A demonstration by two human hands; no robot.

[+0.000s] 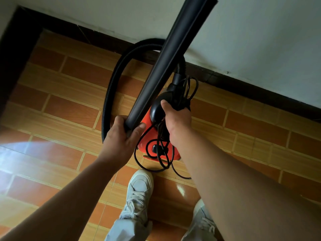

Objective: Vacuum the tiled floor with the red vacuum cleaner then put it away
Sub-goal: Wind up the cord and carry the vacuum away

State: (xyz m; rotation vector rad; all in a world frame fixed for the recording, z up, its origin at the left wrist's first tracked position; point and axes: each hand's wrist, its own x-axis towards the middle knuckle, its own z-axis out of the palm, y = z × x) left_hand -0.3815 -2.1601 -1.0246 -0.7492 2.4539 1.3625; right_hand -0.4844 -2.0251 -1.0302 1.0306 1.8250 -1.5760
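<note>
Now left hand (pixel 119 136) grips wand (pixel 166 66); right hand (pixel 177 117) grips red vacuum cleaner (pixel 145 119).

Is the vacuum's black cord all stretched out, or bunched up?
Bunched up. The cord hangs in loose loops over the red vacuum cleaner, gathered at the handle that the right hand grips.

The red vacuum cleaner (pixel 149 136) is just under the fingers of the right hand (pixel 177 119), which curl round its black handle (pixel 156 108) and a bunch of black cord (pixel 156 164). More cord loops down below them. The long black tube (pixel 166 66) sticks up from the fingers of the left hand (pixel 121 138). The bumpy black hose (pixel 111 87) bends round past them, over the brown tiled floor (pixel 69 105).
</note>
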